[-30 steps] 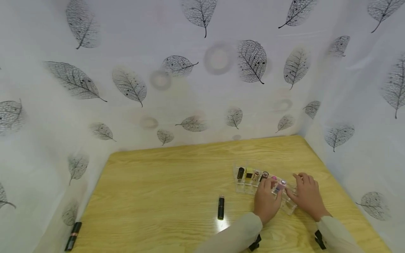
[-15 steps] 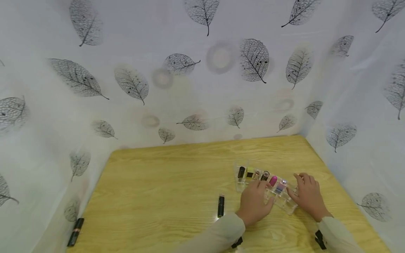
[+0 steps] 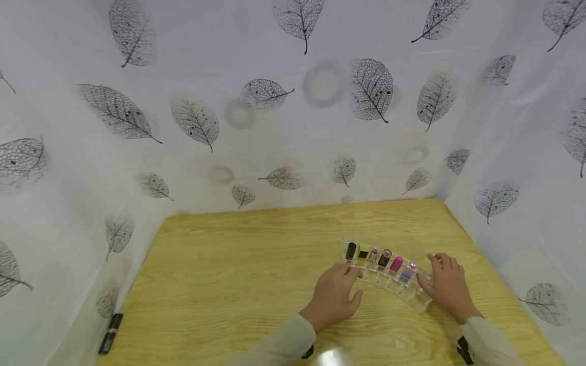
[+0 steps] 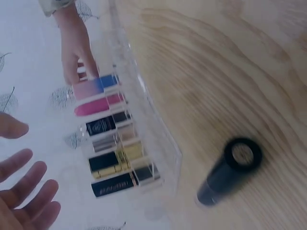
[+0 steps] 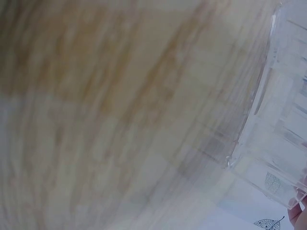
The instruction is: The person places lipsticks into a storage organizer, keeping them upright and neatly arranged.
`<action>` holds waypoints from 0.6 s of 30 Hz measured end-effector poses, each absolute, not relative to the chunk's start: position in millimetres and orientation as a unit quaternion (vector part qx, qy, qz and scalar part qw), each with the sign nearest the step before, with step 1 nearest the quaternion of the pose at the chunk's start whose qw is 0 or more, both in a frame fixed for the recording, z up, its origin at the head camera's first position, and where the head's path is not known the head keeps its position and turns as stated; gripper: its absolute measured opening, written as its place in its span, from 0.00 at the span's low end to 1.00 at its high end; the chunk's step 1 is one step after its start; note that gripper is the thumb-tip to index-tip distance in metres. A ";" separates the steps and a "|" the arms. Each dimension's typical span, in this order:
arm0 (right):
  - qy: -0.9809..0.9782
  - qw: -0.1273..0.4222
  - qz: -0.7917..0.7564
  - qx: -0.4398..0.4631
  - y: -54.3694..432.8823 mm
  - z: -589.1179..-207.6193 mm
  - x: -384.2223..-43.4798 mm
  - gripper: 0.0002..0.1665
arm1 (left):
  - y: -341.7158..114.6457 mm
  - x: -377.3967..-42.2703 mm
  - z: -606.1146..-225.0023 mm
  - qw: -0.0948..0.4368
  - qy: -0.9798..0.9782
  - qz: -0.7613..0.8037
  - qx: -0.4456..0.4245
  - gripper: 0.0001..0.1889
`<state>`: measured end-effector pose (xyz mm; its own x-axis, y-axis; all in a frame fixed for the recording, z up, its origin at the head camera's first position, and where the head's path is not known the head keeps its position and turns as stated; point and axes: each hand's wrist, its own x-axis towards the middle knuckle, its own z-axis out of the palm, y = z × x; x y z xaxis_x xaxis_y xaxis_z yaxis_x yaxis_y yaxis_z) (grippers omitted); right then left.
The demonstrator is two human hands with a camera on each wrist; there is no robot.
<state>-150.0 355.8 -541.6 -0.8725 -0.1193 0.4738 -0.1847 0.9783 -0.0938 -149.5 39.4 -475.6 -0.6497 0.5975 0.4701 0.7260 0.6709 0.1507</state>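
Observation:
A clear, curved lipstick organizer point(image 3: 414, 300) sits at the right of the table. Its back row holds several lipsticks: black point(image 3: 351, 251), yellow and black point(image 3: 363, 252), pink point(image 3: 396, 264) and a lilac-blue one point(image 3: 407, 273) among them. My right hand point(image 3: 450, 284) grips the organizer's right end, thumb in front and fingers behind. My left hand point(image 3: 333, 295), fingers loosely spread and holding nothing, hovers before the organizer's left end. In the left wrist view, a black lipstick tube point(image 4: 221, 173) is on the wood nearby; the left hand hides it in the head view.
Another black tube with a copper band point(image 3: 111, 333) lies by the table's left edge. White leaf-printed sheeting point(image 3: 274, 132) encloses the back and sides of the wooden table point(image 3: 229, 274).
My left hand has come away from the organizer's middle and moved left, now covering the black lipstick tube in the head view. My right hand has stayed at the organizer's right end.

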 end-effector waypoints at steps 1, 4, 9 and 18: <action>-0.965 0.240 0.068 0.079 356.0 -541.7 -150.1 0.34 | 34.5 -149.8 -475.5 0.196 -0.893 -0.157 -0.374 0.13; -0.965 0.239 0.069 0.080 356.3 -542.6 -150.4 0.34 | 18.9 -151.3 -477.0 0.204 -0.893 -0.141 -0.375 0.13; -0.964 0.243 0.071 0.079 357.6 -544.1 -150.7 0.34 | -6.7 -156.2 -487.5 0.231 -0.901 -0.134 -0.343 0.12; -0.964 0.244 0.073 0.076 357.8 -547.0 -151.2 0.34 | -49.6 -166.9 -499.8 0.320 -0.892 -0.168 -0.271 0.13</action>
